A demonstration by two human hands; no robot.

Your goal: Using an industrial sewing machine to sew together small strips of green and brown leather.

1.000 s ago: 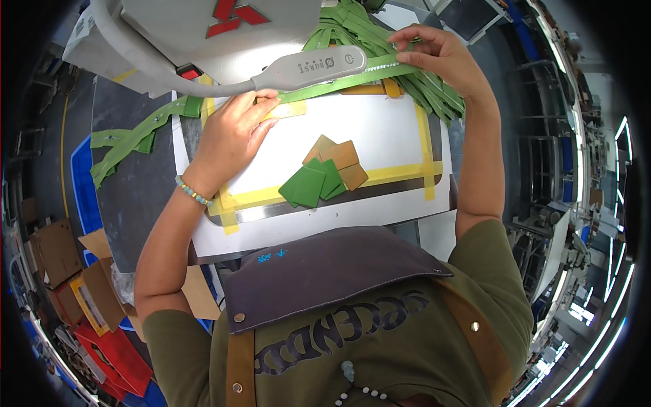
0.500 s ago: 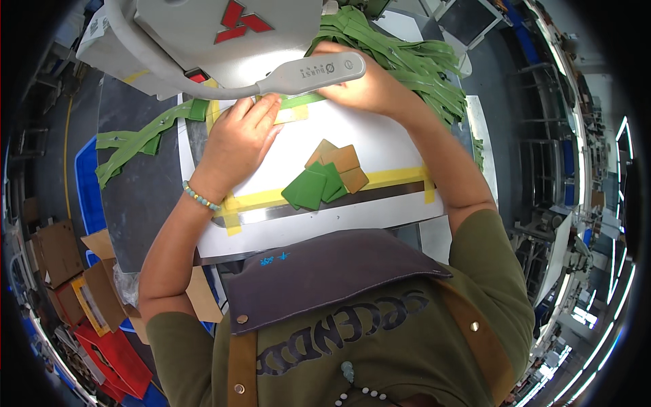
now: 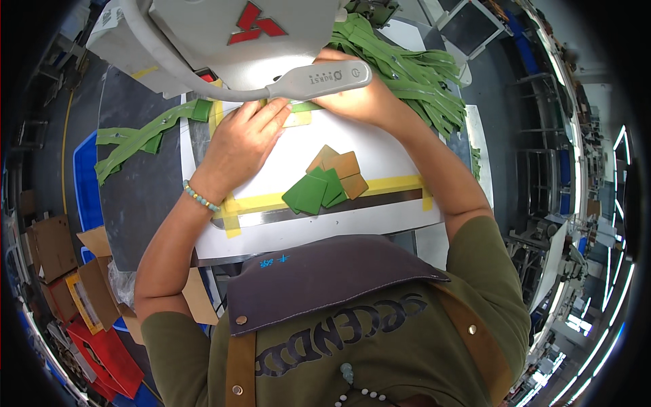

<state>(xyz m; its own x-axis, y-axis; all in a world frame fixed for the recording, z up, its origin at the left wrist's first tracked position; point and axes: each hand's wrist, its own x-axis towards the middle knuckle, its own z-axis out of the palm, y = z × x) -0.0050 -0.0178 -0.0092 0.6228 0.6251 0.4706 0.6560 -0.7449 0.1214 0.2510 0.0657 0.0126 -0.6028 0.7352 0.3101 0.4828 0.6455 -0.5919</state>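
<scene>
My left hand, a beaded bracelet at its wrist, presses its bent fingers on a green zipper strip at the work area of a large pale sewing machine. My right hand is curled behind a grey lamp head, which hides most of its fingers and whatever they hold. Below them, overlapping green square pieces and tan ones lie on a white board edged with yellow tape. More green zipper strips are piled at the back right and lie at the left.
A dark tabletop extends left, with a blue bin, cardboard boxes and a red box beyond it. Metal racks and machinery line the right side. A flat screen is at the upper right.
My right hand has moved down and left from the strip pile to behind the lamp head, curling its fingers. My left hand has shifted slightly right, staying on the strip.
</scene>
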